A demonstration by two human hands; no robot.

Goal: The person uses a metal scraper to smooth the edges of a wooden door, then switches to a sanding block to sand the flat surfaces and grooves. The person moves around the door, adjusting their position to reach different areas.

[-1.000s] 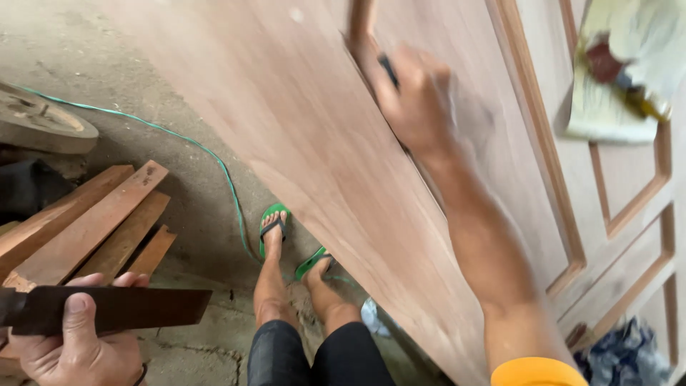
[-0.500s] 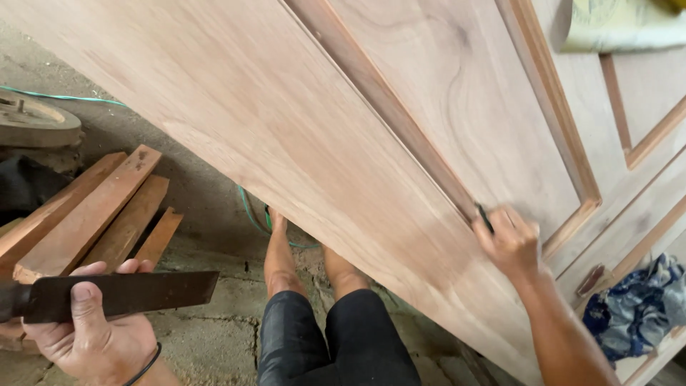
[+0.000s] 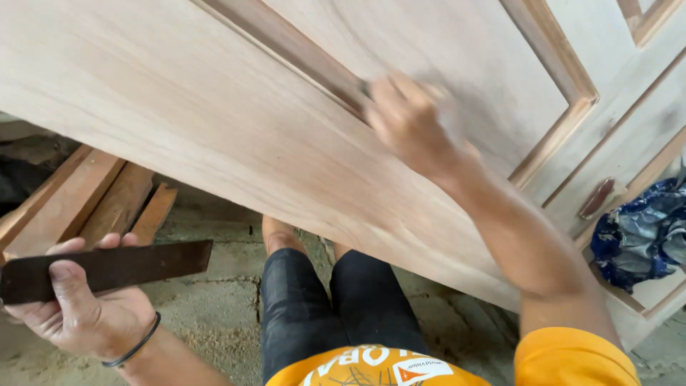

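Note:
A large pale wooden door (image 3: 214,136) with raised panel mouldings (image 3: 286,46) leans over my legs. My right hand (image 3: 411,121) presses against the moulding's edge, its fingers closed on a small dark tool that barely shows at the fingertips; the hand is blurred. My left hand (image 3: 78,314) is low at the left, away from the door. It grips a dark flat blade-like strip (image 3: 128,266) that lies level, with my thumb across it. A black band is around that wrist.
Reddish wooden planks (image 3: 93,204) are stacked on the dusty concrete floor (image 3: 214,314) at the left. A crumpled blue cloth (image 3: 636,232) and a small brown piece (image 3: 597,198) rest on the door at the right. My legs in black trousers (image 3: 314,300) stand under the door.
My right hand has slid up and to the left along the moulding from the panel's lower corner. The view has moved in closer to the door. My left hand has kept the dark strip still.

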